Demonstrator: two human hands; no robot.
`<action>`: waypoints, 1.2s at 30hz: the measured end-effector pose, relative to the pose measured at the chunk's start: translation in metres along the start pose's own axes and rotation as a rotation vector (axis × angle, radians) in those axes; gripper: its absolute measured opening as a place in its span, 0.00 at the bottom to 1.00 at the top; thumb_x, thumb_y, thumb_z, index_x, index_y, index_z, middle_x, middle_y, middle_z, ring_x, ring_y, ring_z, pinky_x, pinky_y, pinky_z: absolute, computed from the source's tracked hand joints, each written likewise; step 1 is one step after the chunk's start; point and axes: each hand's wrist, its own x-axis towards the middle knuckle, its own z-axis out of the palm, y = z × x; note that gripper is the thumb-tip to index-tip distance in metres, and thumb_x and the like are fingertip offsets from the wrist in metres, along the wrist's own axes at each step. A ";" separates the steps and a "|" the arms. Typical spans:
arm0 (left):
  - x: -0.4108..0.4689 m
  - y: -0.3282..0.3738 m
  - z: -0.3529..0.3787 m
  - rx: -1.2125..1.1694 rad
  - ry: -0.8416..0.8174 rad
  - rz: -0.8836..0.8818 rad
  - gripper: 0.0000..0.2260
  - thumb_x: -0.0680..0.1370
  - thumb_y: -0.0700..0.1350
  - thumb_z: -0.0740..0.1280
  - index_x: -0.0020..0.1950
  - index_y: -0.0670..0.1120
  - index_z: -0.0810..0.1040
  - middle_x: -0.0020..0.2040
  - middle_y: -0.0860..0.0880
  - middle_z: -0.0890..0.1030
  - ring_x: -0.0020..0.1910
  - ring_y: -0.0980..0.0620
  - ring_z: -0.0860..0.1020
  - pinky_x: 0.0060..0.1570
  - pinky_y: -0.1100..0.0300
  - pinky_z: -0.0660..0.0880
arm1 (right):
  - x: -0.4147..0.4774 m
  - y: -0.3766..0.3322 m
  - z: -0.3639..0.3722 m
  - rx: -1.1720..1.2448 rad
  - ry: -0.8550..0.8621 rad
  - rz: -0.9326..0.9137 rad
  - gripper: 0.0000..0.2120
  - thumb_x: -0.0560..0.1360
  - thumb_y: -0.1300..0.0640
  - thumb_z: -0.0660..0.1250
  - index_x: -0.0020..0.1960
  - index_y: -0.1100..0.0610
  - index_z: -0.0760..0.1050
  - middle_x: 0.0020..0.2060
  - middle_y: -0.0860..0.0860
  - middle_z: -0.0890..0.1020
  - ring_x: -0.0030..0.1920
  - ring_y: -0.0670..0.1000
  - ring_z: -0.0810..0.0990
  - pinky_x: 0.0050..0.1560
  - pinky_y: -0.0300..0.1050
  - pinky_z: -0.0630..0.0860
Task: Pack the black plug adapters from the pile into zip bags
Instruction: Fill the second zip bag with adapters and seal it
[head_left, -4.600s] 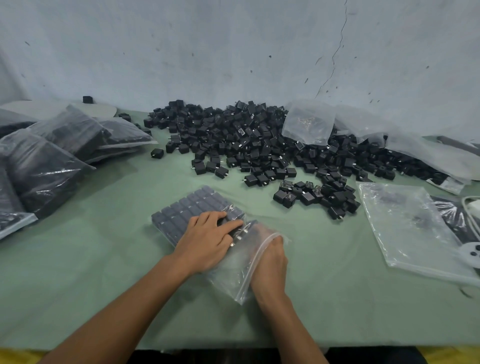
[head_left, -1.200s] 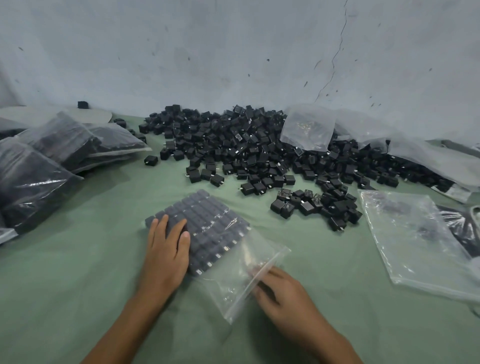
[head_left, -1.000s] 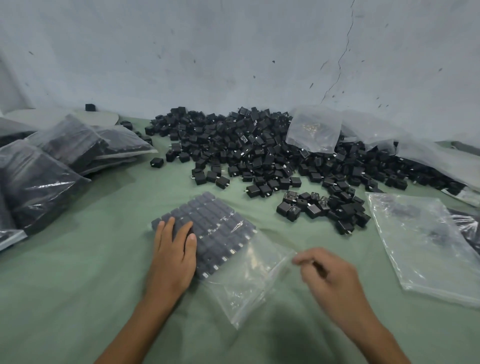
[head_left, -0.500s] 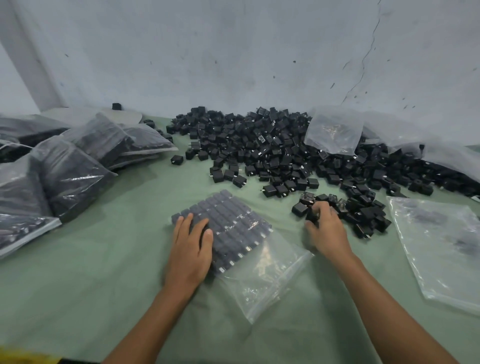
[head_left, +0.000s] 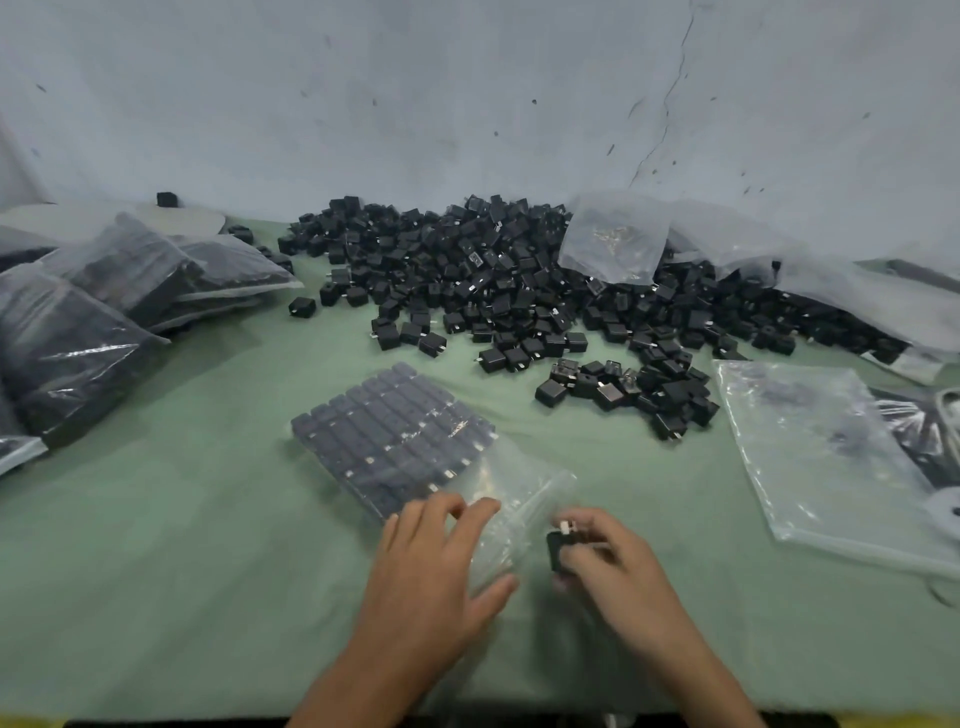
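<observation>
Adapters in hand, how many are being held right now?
1: black adapter pinched in the right hand, beside the zip bag; the left hand holds none. Others may hide behind the right fingers.

black plug adapter (head_left: 557, 552): largely covered by right hand (head_left: 618, 566) fingers, prongs blurred | zip bag (head_left: 519, 499) mouth: smeared, partly under left hand (head_left: 431, 566) | packed bags (head_left: 67, 338): cut by left edge | pile (head_left: 493, 280) right end: under loose clear bags (head_left: 857, 296) | white object (head_left: 948, 512): cut by right edge, unidentifiable
</observation>
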 end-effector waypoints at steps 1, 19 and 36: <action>0.005 0.002 0.000 0.030 -0.021 -0.033 0.25 0.69 0.57 0.75 0.64 0.52 0.78 0.52 0.51 0.77 0.50 0.47 0.76 0.53 0.54 0.71 | -0.003 0.000 0.008 -0.008 -0.032 -0.005 0.16 0.75 0.66 0.68 0.51 0.45 0.82 0.44 0.49 0.84 0.40 0.45 0.83 0.40 0.39 0.81; 0.015 0.007 -0.020 -0.228 0.076 -0.144 0.10 0.79 0.47 0.68 0.59 0.55 0.80 0.51 0.56 0.77 0.46 0.54 0.79 0.45 0.57 0.76 | 0.050 -0.033 0.081 -0.504 -0.291 -0.344 0.15 0.76 0.75 0.54 0.41 0.61 0.74 0.29 0.50 0.74 0.31 0.45 0.74 0.33 0.33 0.71; -0.031 0.001 -0.013 -0.317 0.187 -0.113 0.20 0.69 0.48 0.70 0.59 0.56 0.75 0.53 0.55 0.77 0.49 0.56 0.79 0.50 0.66 0.74 | 0.043 -0.011 0.083 -0.034 -0.486 -0.135 0.15 0.76 0.73 0.68 0.62 0.68 0.76 0.52 0.61 0.83 0.45 0.44 0.83 0.49 0.38 0.78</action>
